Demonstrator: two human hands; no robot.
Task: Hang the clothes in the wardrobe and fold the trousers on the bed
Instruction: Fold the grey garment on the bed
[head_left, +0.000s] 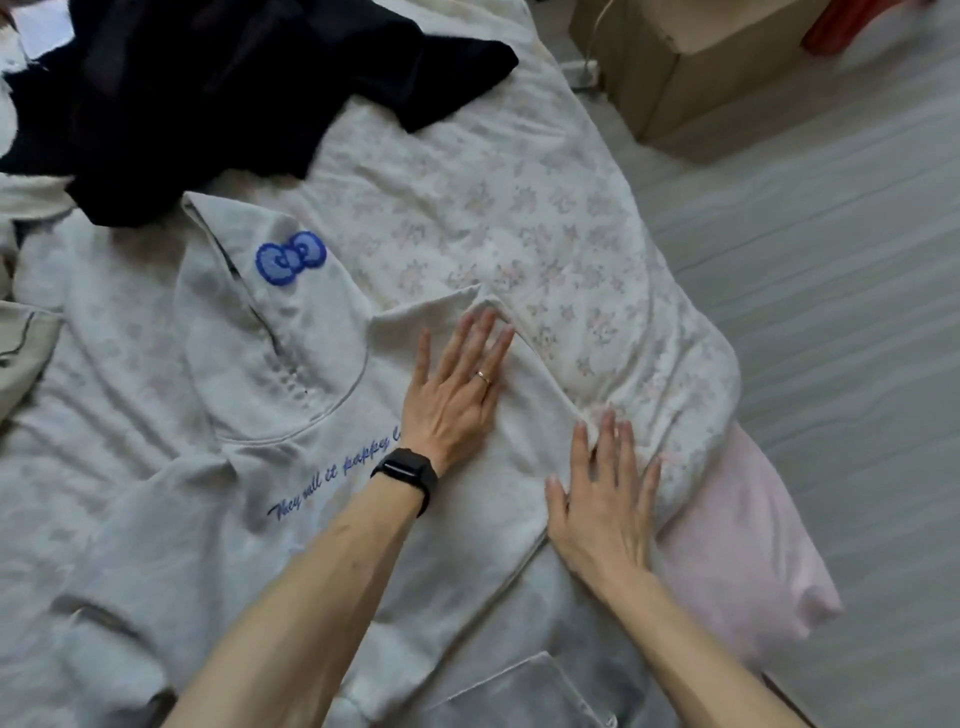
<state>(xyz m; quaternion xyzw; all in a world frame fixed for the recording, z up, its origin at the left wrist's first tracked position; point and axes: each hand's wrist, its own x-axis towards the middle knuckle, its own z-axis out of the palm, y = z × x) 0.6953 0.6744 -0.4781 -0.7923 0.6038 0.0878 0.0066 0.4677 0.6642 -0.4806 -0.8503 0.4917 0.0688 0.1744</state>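
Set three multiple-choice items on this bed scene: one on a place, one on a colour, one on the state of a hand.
1. Where does the crumpled black garment lie?
A. Hanging in a wardrobe
B. On the floral bed cover, beyond the hood of the pale grey hooded sweatshirt
C. Across the person's forearms

2. What colour is the embroidered bow on the hood?
A. Blue
B. Red
C. Green

3. How is the left hand, the one with the black wristwatch?
A. Flat, fingers straight, on the sweatshirt
B. Gripping a hanger
C. Curled in a fist above the bed

Answers:
1 B: the dark heap sits on the cover past the hood's tip.
2 A: the stitching is plainly blue.
3 A: the palm faces down with the fingers spread on the fabric.
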